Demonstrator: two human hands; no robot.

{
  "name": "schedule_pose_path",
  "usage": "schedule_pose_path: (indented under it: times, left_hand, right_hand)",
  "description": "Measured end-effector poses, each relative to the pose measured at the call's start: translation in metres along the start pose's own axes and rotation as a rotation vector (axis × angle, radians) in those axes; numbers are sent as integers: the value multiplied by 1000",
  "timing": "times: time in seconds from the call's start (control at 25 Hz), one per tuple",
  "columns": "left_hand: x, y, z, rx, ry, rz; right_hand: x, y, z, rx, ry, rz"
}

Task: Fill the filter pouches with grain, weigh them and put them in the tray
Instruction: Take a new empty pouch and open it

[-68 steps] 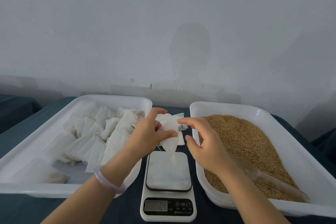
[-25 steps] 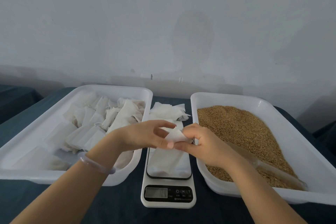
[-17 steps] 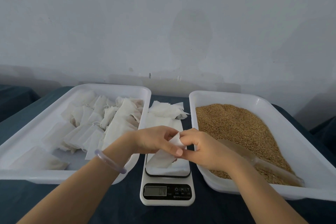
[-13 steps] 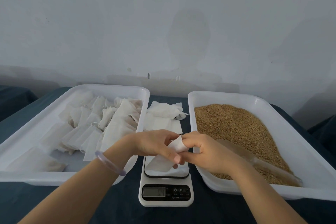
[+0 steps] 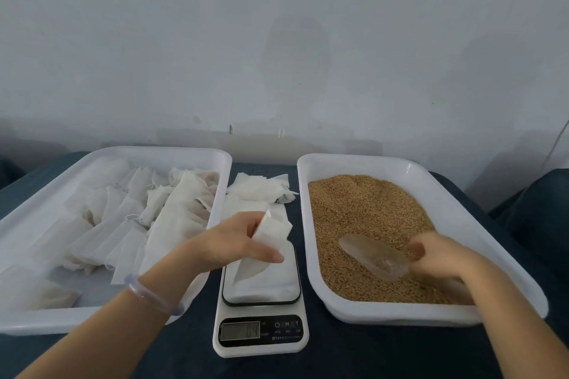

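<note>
Filter pouch [image 5: 271,234], white and empty-looking, sits at centre frame, pinched at its upper end between the thumb and curled fingers of the left hand [image 5: 234,248]; its lower end hangs down onto the platform of the scale [image 5: 261,332], whether resting on it or just above I cannot tell; the left hand comes in from the lower left with a pale translucent bracelet [image 5: 147,295] on the wrist; the right hand [image 5: 437,255] is at right of centre, motion-blurred, fingers curled round the handle end of a clear plastic scoop [image 5: 372,257]; the scoop lies low on the grain [image 5: 363,209], bowl pointing to the upper left; the grain is golden-brown and fills the white right tray [image 5: 425,315] across most of its floor; the white left tray [image 5: 61,321] takes up the left half of the frame and holds a heap of white pouches [image 5: 138,218], lying overlapped, with one more apart in the lower left corner; the scale stands between the two trays at lower centre, white body, dark display strip toward the bottom edge, digits too faint to read; a loose stack of flat pouches [image 5: 258,188] lies on the desk [image 5: 354,354] just above the scale, between the tray rims; the desk is covered in dark blue cloth; a plain pale wall [image 5: 277,40] fills the upper half of the frame.
</note>
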State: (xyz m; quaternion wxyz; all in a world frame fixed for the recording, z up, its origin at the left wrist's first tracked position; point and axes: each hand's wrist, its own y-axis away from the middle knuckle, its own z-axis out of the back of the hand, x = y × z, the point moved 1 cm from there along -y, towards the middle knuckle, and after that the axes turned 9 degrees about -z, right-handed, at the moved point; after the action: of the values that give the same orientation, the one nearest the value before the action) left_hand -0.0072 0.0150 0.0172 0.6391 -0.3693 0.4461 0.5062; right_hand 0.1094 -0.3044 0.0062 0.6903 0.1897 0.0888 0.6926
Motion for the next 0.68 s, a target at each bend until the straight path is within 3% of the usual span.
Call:
schedule_pose_path:
  times: [0.08,0.2,0.36,0.48,0.68]
  left_hand:
    - [-3,-4,-3,-28,29,-32]
    - [-4,-8,-5,-34,67,-37]
    - [-1,-9,-3,-52,39,2]
    - [1,-9,-2,-71,33,18]
    - [8,-11,0,-102,-12,65]
  right_hand:
    - [-11,-6,-10,60,-10,-32]
    - [-15,-14,-13,-4,-67,14]
    - [0,-20,-1,-253,-77,51]
    - [22,-28,1,-405,76,61]
    - [61,-47,-14,-344,25,137]
